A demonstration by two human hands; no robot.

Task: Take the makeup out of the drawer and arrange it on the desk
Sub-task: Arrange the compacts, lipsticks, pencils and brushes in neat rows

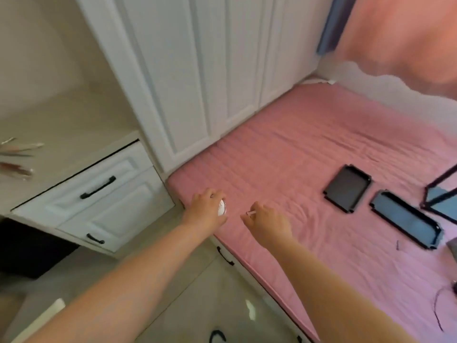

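Observation:
My left hand [206,206] grips a small round white makeup item [221,208] above the near left corner of the pink bed [309,157]. My right hand [268,222] pinches a thin pale stick-like item [250,213] just to the right of it. The desk [69,134] lies at the left, with several makeup brushes [18,157] on its top. Below the desktop, the white drawer [99,186] with a black handle looks closed.
Two black trays [347,188] [405,220] lie on the bed at the right, beside a black-framed object [440,194]. White wardrobe doors [197,70] stand behind the bed. A drawer with a black handle [225,256] sits under the bed. A black cable [437,308] lies at the right edge.

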